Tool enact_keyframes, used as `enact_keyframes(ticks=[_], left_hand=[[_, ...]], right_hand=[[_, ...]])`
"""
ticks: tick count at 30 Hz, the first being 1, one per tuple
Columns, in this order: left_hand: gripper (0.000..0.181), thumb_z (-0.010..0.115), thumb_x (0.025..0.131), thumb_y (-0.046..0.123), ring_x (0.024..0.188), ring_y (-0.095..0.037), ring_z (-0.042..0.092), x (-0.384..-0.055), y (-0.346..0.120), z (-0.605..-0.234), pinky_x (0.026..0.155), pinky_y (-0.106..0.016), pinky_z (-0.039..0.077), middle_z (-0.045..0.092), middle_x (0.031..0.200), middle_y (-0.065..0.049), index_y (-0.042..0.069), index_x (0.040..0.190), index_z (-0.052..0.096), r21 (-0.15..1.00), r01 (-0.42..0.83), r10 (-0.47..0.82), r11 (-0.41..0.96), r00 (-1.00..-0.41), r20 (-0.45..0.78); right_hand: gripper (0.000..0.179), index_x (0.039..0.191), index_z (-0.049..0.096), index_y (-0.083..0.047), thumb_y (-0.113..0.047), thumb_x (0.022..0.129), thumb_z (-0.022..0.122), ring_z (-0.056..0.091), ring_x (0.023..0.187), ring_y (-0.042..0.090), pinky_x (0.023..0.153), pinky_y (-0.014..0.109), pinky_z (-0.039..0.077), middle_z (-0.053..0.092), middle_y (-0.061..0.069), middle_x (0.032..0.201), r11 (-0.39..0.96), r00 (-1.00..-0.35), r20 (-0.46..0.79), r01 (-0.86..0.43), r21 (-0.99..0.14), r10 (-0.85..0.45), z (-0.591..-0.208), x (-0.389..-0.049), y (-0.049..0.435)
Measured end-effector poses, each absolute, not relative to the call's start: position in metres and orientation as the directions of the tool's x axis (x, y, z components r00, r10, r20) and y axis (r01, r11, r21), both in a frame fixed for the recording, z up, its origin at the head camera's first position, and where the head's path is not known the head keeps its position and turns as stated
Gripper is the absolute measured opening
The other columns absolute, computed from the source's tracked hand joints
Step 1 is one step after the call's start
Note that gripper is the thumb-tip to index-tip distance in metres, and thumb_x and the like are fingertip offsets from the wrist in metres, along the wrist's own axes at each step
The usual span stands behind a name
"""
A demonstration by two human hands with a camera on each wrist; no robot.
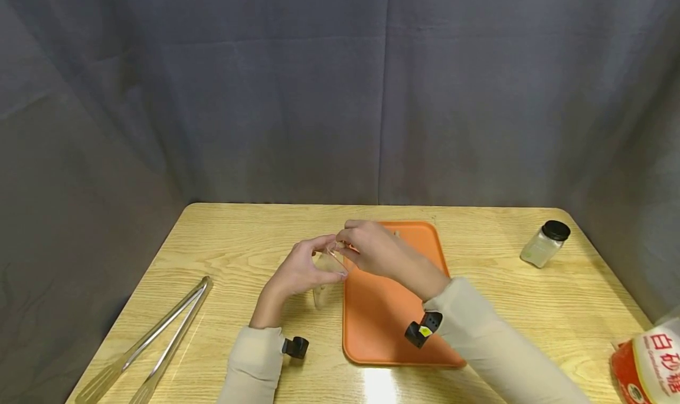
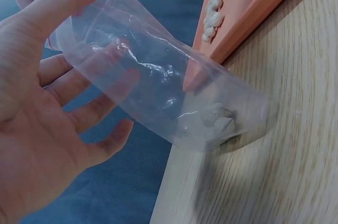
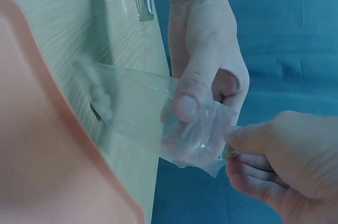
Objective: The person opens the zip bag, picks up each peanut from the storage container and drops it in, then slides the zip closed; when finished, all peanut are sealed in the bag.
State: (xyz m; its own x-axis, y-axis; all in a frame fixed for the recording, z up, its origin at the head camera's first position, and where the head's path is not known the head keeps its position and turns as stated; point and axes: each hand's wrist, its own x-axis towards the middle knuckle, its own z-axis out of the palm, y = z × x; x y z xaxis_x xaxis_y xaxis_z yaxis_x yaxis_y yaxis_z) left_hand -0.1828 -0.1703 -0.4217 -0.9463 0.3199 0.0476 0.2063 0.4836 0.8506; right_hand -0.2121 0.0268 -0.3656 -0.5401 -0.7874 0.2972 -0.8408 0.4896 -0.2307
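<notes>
My left hand (image 1: 300, 269) grips a clear plastic bag (image 2: 153, 71) near its mouth, thumb on one side and fingers on the other. The bag slants down, its lower end close over the wooden table. Inside, at the bottom, lie small pale grey lumps (image 2: 219, 118). At the mouth, my right hand (image 3: 280, 160) pinches a small brownish piece (image 3: 231, 151) between thumb and fingers; its kind I cannot tell. Beside the bag is an orange tray (image 1: 382, 315), partly covered by my right forearm. Pale knobbly pieces (image 2: 213, 19) lie at its far end.
Metal tongs (image 1: 177, 324) lie spread at the table's left. A small jar with a black lid (image 1: 556, 230) stands at the right. Near the front right corner is a red and white sugar package (image 1: 659, 359). Dark cloth (image 1: 287, 108) hangs behind the table.
</notes>
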Motion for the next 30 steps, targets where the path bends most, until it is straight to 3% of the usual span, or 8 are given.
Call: enact_keyframes(ticks=[14,18,30], left_hand=[[0.072,0.087,0.075,0.025,0.124,-0.031,0.049,-0.1836,-0.1717,-0.4208,0.102,-0.057,0.040,0.060,0.133,0.003,0.014,0.140,0.058,0.850,0.242,0.337,0.468,-0.938,0.081],[0.072,0.087,0.074,0.025,0.123,-0.030,0.050,-0.1847,-0.1709,-0.4209,0.102,-0.054,0.041,0.060,0.133,0.002,0.012,0.139,0.058,0.843,0.256,0.338,0.474,-0.936,0.095],[0.072,0.087,0.075,0.024,0.122,-0.026,0.052,-0.1868,-0.1718,-0.4256,0.103,-0.052,0.040,0.060,0.133,0.002,0.013,0.140,0.057,0.839,0.275,0.354,0.469,-0.929,0.106]], right_hand=[[0.009,0.096,0.075,-0.005,-0.005,0.087,0.076,0.058,0.069,0.012,0.060,0.020,0.047,0.062,0.001,0.082,0.488,-0.544,0.270,-0.837,-0.248,-0.795,-0.3643,-0.2076,0.0263],[0.013,0.098,0.076,-0.004,-0.004,0.085,0.078,0.064,0.078,0.017,0.066,0.022,0.052,0.068,0.006,0.089,0.482,-0.544,0.263,-0.835,-0.267,-0.797,-0.3642,-0.2072,0.0264],[0.012,0.096,0.077,-0.004,-0.003,0.084,0.078,0.065,0.080,0.019,0.068,0.025,0.053,0.068,0.007,0.090,0.478,-0.542,0.257,-0.835,-0.273,-0.800,-0.3670,-0.2092,0.0276]])
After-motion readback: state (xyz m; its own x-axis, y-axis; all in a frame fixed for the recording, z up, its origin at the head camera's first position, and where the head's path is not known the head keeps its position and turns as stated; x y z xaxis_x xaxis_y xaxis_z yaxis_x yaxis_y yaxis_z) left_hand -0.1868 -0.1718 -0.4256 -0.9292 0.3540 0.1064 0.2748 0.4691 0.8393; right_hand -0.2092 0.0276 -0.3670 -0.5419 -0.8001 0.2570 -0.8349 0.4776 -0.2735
